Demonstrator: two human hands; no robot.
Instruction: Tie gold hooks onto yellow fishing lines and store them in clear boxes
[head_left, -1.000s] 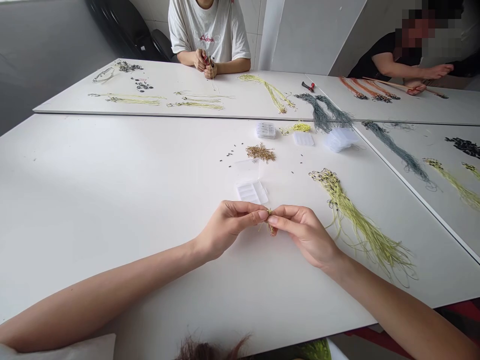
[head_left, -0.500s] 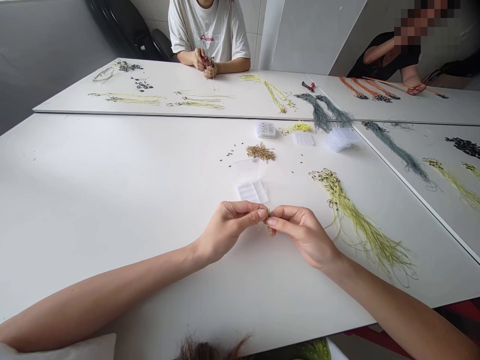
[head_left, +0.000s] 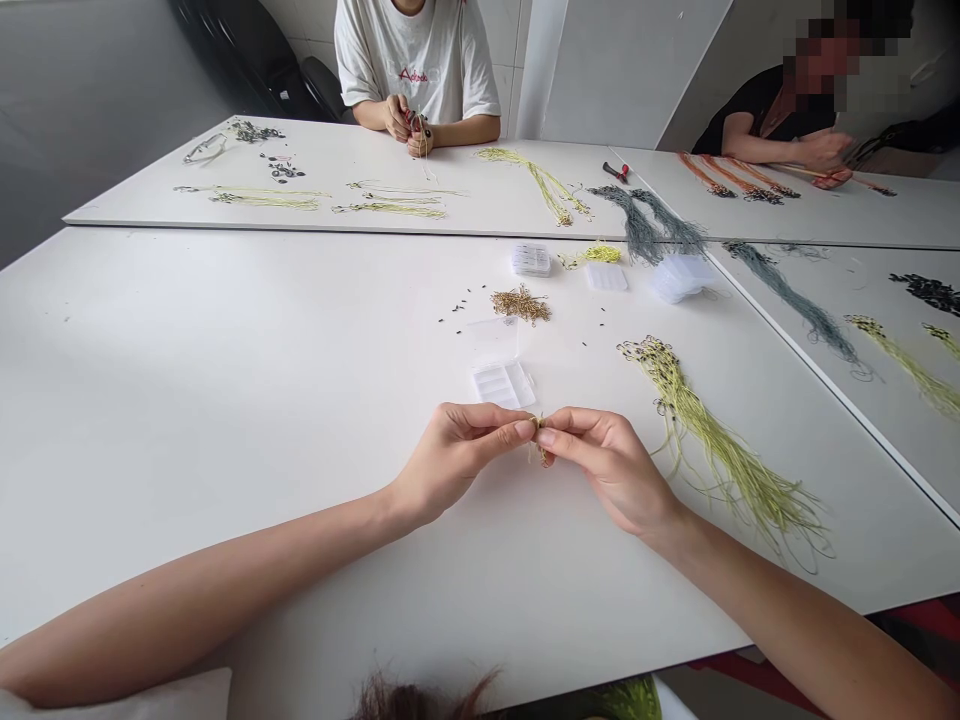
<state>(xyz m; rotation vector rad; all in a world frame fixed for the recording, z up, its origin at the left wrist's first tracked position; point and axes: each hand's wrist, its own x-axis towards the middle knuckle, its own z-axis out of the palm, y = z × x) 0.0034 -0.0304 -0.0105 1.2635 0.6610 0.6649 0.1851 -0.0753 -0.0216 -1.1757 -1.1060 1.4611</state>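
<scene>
My left hand and my right hand meet tip to tip above the white table. Both pinch a small coil of yellow-green cord between thumb and fingers; a brownish end hangs below the fingertips. Much of the coil is hidden by my fingers. Just beyond them lies an opened clear plastic box with compartments. To the right of my right hand rests a long bundle of yellow-green cords with dark bits at its far end. A heap of gold hooks lies behind the box.
Clear boxes and a thin stack of clear plastic stand farther back. Grey cord bundles cross near the table joint. Opposite, a person in a white shirt holds a red-handled tool; another person sits at right by orange bundles.
My hands stay almost in place, with the fingertips shifting slightly on the coil. At the far right, the other person's raised arm has come down towards the table.
</scene>
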